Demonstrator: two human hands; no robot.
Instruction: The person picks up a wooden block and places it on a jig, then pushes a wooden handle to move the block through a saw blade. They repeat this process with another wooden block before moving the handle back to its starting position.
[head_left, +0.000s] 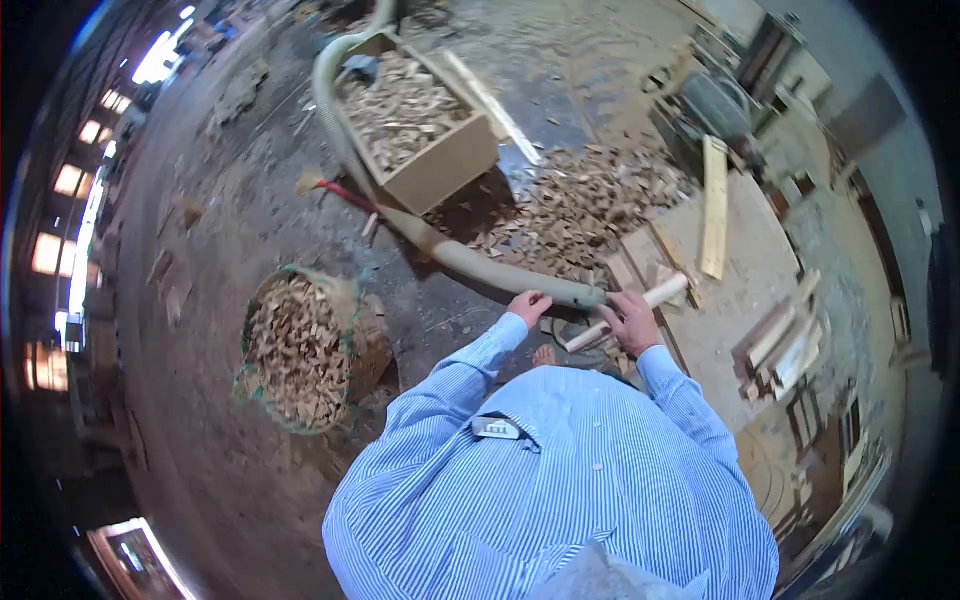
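A thick, pale flexible hose [470, 262] curves down from the upper left and ends in front of my body. My left hand [529, 307] grips its near side a little short of the end, fingers curled against it. At the end itself, my right hand [632, 324] has its thumb and fingers closed around the hose's mouth. Just beyond the right hand, a pale round tube [665, 291] lies slantwise by the edge of a wooden board surface, partly hidden by that hand.
Wood offcuts fill a wooden box [440, 165] and a mesh-edged sack [352, 340] on the left. More offcuts [590, 205] lie heaped on the floor. On the right, a board surface [745, 235] carries a plank [714, 210] and stacked strips [785, 345]. A machine [715, 105] stands behind.
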